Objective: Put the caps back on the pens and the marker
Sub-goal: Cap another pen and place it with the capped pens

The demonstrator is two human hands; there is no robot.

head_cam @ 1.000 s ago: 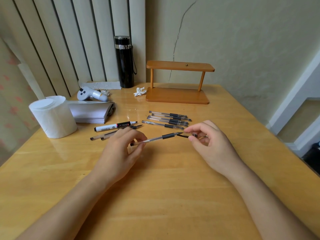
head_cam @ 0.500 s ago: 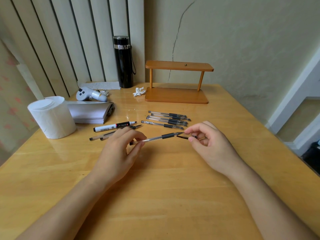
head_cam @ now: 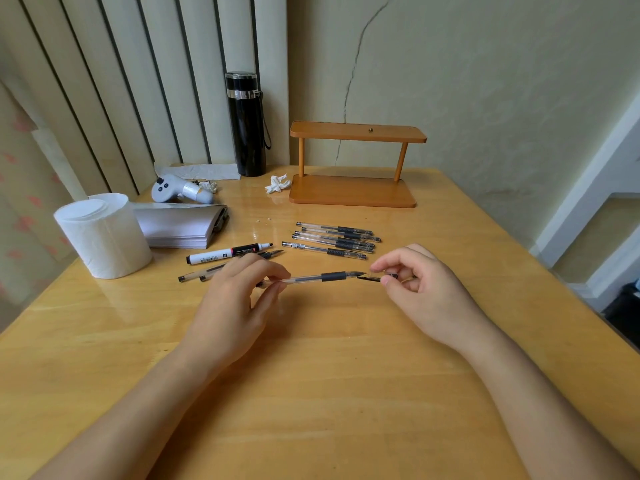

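Left hand (head_cam: 235,299) pinched rear end of clear pen (head_cam: 311,278), held level above bench (head_cam: 311,393). Right hand (head_cam: 420,289) pinched cap (head_cam: 372,278), its mouth just beside pen tip. Five capped pens (head_cam: 334,239) lay behind; marker (head_cam: 227,253) uncapped, left of them.

Eight pens: five capped (head_cam: 337,239) in a row mid-table, two uncapped (head_cam: 207,273) nearer the left edge, one (head_cam: 311,278) held in two hands. One marker (head_cam: 228,253), one cap (head_cam: 375,278), one paper roll (head_cam: 104,233), one flask (head_cam: 246,126), one wooden rack (head_cam: 355,164), one paper stack (head_cam: 180,225), one controller (head_cam: 176,189) and two crumpled scraps (head_cam: 277,183) toward the far edge.
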